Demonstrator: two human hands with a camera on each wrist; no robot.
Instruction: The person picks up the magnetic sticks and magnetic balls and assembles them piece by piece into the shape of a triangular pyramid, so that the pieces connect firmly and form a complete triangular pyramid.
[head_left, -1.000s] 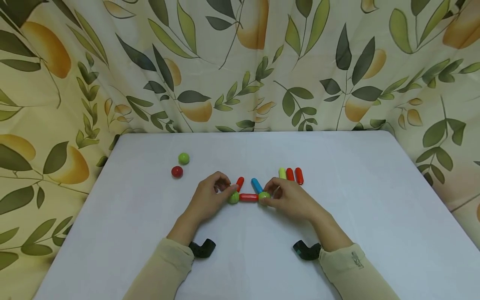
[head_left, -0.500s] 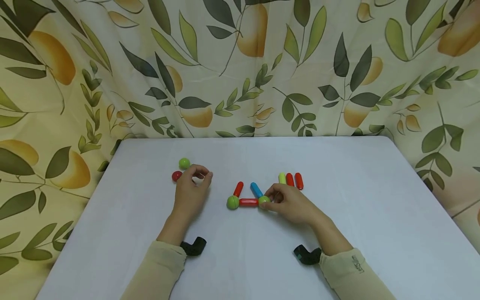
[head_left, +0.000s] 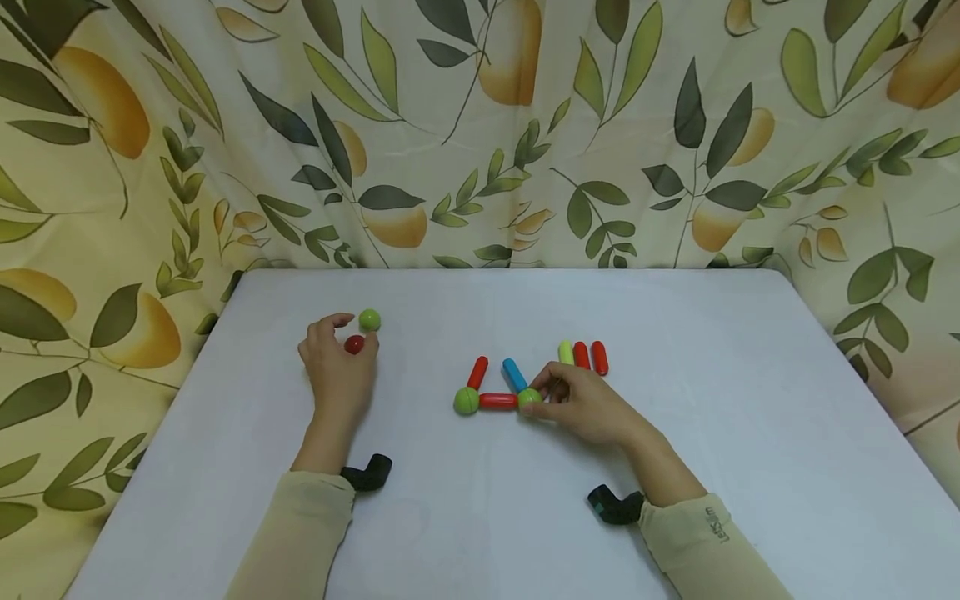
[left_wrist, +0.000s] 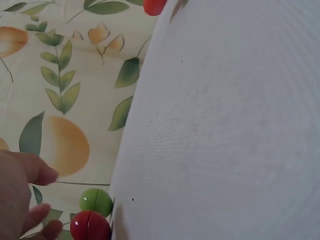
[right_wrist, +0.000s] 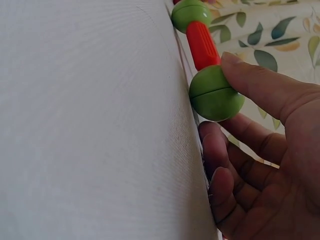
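roll risk

right hand (head_left: 585,403), fingers pinching a joined green ball (head_left: 528,397); farther, left hand (head_left: 337,368), fingers parted around the red ball (head_left: 355,344) on the tabletop (head_left: 690,333). a clumsy grab could knock it into the far green ball (head_left: 369,320).

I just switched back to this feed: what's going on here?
A person's right hand pinches a green ball at one end of a red rod; a second green ball sits at the other end. A blue rod and another red rod slant away from the balls. The left hand is at a separate red ball, fingers not closed on it. A third green ball lies just beyond.
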